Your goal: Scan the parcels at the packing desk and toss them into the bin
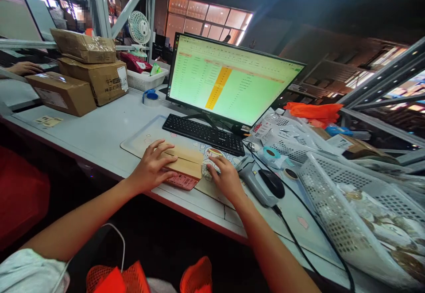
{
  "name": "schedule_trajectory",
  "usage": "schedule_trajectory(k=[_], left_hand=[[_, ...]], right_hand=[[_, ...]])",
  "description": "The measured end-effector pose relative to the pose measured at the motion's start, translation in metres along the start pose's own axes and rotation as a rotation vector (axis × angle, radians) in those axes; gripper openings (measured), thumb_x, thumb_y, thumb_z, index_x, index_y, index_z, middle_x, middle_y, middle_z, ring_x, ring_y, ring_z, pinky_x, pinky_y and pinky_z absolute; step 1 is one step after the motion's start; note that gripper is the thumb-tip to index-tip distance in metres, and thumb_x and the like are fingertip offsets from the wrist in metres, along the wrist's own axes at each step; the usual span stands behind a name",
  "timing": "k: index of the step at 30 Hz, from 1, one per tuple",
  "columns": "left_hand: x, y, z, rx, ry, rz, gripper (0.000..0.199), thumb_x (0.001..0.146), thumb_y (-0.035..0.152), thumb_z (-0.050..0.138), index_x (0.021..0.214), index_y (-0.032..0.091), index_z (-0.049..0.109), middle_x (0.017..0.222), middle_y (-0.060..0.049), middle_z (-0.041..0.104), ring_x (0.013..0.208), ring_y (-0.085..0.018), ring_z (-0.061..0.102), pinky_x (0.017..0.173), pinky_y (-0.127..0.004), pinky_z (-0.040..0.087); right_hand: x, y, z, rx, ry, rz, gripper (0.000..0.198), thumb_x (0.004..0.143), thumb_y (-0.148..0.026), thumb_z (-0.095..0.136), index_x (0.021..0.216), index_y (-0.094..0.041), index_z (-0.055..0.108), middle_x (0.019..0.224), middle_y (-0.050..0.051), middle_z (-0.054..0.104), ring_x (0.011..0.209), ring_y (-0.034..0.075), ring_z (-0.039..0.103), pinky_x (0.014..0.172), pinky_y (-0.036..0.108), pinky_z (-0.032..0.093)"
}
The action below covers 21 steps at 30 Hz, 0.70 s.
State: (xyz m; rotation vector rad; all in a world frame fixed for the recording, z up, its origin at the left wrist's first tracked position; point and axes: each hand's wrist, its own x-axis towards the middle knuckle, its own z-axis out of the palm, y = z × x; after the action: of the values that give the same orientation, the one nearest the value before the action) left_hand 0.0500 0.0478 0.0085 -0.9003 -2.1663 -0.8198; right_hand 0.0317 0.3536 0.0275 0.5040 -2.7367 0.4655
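Tan carton [183, 167] in left grip [153, 165], right grip [226, 177] beside

Free desk [108, 127] between cartons [104, 80] and mat [148, 130]; package [186, 167], scanner [255, 186] and mouse [272, 183] obstacles further right

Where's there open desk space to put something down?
The white desktop has a bare patch between the cardboard boxes, blue-topped roll and mat, left of your left hand. Right of the keyboard it's crowded: scanner, mouse, white basket.
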Motion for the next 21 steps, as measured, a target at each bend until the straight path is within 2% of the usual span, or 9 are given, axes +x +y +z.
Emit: schedule_trajectory(k=[2, 4, 7, 9, 11, 13, 15, 18, 21], left_hand=[[0.001, -0.003, 0.0, 0.001, 0.005, 0.015, 0.025, 0.097, 0.035, 0.072, 0.119, 0.022, 0.072, 0.149, -0.013, 0.058, 0.152, -0.036, 0.035, 0.125, -0.061, 0.037], [0.003, -0.004, -0.002, 0.002, 0.0, 0.017, 0.023, 0.098, 0.035, 0.072, 0.117, 0.022, 0.073, 0.146, -0.013, 0.06, 0.15, -0.036, 0.036, 0.124, -0.062, 0.037], [0.006, -0.003, -0.004, 0.005, -0.009, 0.005, 0.023, 0.098, 0.036, 0.071, 0.116, 0.023, 0.074, 0.144, -0.012, 0.061, 0.149, -0.036, 0.037, 0.124, -0.062, 0.037], [0.006, -0.001, -0.003, 0.007, -0.013, 0.008, 0.023, 0.098, 0.036, 0.071, 0.115, 0.023, 0.074, 0.145, -0.013, 0.059, 0.15, -0.036, 0.036, 0.124, -0.061, 0.037], [0.004, 0.001, -0.002, 0.024, -0.009, 0.014, 0.023, 0.097, 0.037, 0.072, 0.114, 0.021, 0.075, 0.148, -0.014, 0.056, 0.153, -0.037, 0.031, 0.125, -0.06, 0.034], [0.002, 0.002, -0.002, 0.054, 0.005, 0.013, 0.026, 0.097, 0.039, 0.072, 0.115, 0.019, 0.076, 0.154, -0.016, 0.052, 0.157, -0.039, 0.024, 0.126, -0.061, 0.03], [0.004, 0.001, -0.007, 0.067, -0.019, 0.004, 0.028, 0.099, 0.041, 0.07, 0.116, 0.02, 0.075, 0.155, -0.015, 0.052, 0.156, -0.04, 0.026, 0.125, -0.061, 0.028], [0.024, 0.0, -0.022, 0.025, -0.21, -0.02, 0.027, 0.103, 0.042, 0.062, 0.115, 0.021, 0.074, 0.138, -0.012, 0.068, 0.139, -0.035, 0.052, 0.118, -0.056, 0.037], [0.056, 0.007, -0.039, 0.017, -0.457, -0.064, 0.026, 0.1, 0.039, 0.067, 0.119, 0.022, 0.072, 0.126, -0.01, 0.073, 0.119, -0.031, 0.064, 0.105, -0.047, 0.048]], right_hand=[[0.016, -0.018, -0.009, 0.199, 0.035, -0.089, 0.041, 0.105, -0.041, 0.052, 0.134, -0.02, 0.071, 0.132, 0.015, 0.069, 0.122, 0.029, 0.064, 0.106, 0.046, 0.052], [0.031, -0.038, -0.017, 0.308, -0.032, -0.167, 0.045, 0.102, -0.046, 0.06, 0.137, -0.021, 0.07, 0.13, 0.014, 0.068, 0.118, 0.027, 0.065, 0.103, 0.042, 0.053], [0.05, -0.061, -0.024, 0.26, -0.166, -0.196, 0.046, 0.095, -0.045, 0.071, 0.132, -0.018, 0.074, 0.119, 0.013, 0.07, 0.104, 0.024, 0.067, 0.093, 0.037, 0.053], [0.061, -0.066, -0.026, 0.189, -0.189, -0.185, 0.039, 0.097, -0.042, 0.068, 0.125, -0.017, 0.078, 0.109, 0.012, 0.073, 0.095, 0.023, 0.067, 0.087, 0.034, 0.05], [0.074, -0.062, -0.026, 0.184, -0.144, -0.159, 0.035, 0.102, -0.04, 0.057, 0.114, -0.017, 0.081, 0.1, 0.01, 0.076, 0.086, 0.021, 0.065, 0.082, 0.032, 0.046], [0.089, -0.054, -0.021, 0.254, -0.084, -0.104, 0.039, 0.103, -0.042, 0.051, 0.093, -0.017, 0.08, 0.084, 0.006, 0.074, 0.076, 0.018, 0.06, 0.074, 0.03, 0.042], [0.103, -0.044, -0.012, 0.388, -0.122, -0.015, 0.049, 0.098, -0.053, 0.054, 0.067, -0.017, 0.067, 0.065, 0.002, 0.062, 0.064, 0.014, 0.049, 0.065, 0.029, 0.035], [0.114, -0.034, 0.006, 0.718, -0.351, 0.179, 0.061, 0.08, -0.075, 0.065, 0.056, -0.021, 0.05, 0.054, -0.003, 0.047, 0.056, 0.012, 0.039, 0.056, 0.029, 0.028], [0.113, -0.029, 0.019, 0.954, -0.473, 0.302, 0.062, 0.064, -0.079, 0.077, 0.062, -0.021, 0.055, 0.056, -0.004, 0.051, 0.055, 0.011, 0.04, 0.054, 0.027, 0.028]])
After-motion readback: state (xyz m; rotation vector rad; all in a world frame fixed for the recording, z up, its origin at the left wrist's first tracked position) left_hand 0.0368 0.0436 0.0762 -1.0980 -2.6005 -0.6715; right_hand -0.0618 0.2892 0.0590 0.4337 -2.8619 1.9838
